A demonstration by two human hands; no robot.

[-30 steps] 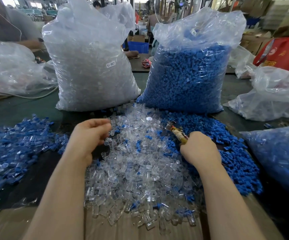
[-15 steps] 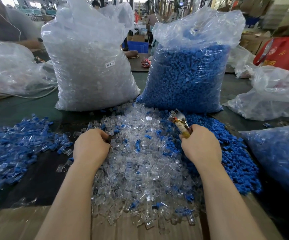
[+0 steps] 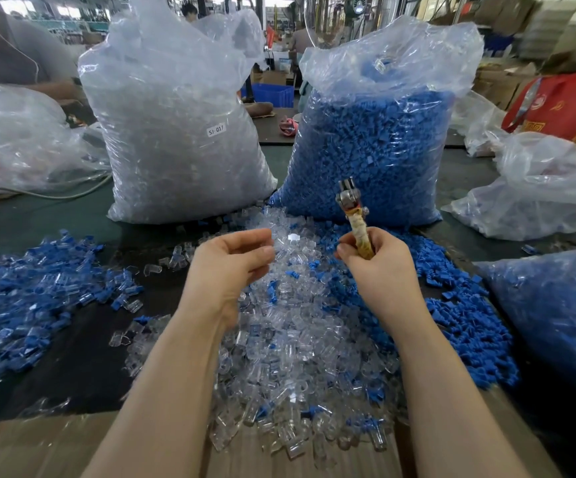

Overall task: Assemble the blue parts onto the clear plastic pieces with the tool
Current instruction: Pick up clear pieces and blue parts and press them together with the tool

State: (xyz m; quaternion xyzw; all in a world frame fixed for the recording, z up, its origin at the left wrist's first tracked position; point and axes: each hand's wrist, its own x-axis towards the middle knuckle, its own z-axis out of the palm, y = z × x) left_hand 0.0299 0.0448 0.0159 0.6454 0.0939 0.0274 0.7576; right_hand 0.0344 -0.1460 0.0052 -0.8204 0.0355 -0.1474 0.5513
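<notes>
Where the forearms enter at the bottom edge, a cardboard sheet (image 3: 38,446) lies under the near rim of the clear pile (image 3: 279,357), its ends cut off by the frame. Loose clear pieces make up this pile, with a few blue parts mixed in. Above its far half the left hand (image 3: 226,270) hovers with fingers curled toward the thumb; whether it pinches a clear piece cannot be told, since anything there is lost against the pile. Right of it, over the pile's far right edge, the right hand (image 3: 379,267) grips the tool (image 3: 355,219) by its taped handle, metal head pointing up. Loose blue parts (image 3: 469,326) spread right of the pile. Left of the pile lies a heap (image 3: 27,298) mixing blue and clear, too blurred to show whether they are joined. Behind the pile stand two sacks: the clear sack (image 3: 176,132), labelled, holds clear pieces, and the blue sack (image 3: 373,150) holds blue parts. Far right, a blurred bag (image 3: 562,322) of blue is cropped by the edge.
</notes>
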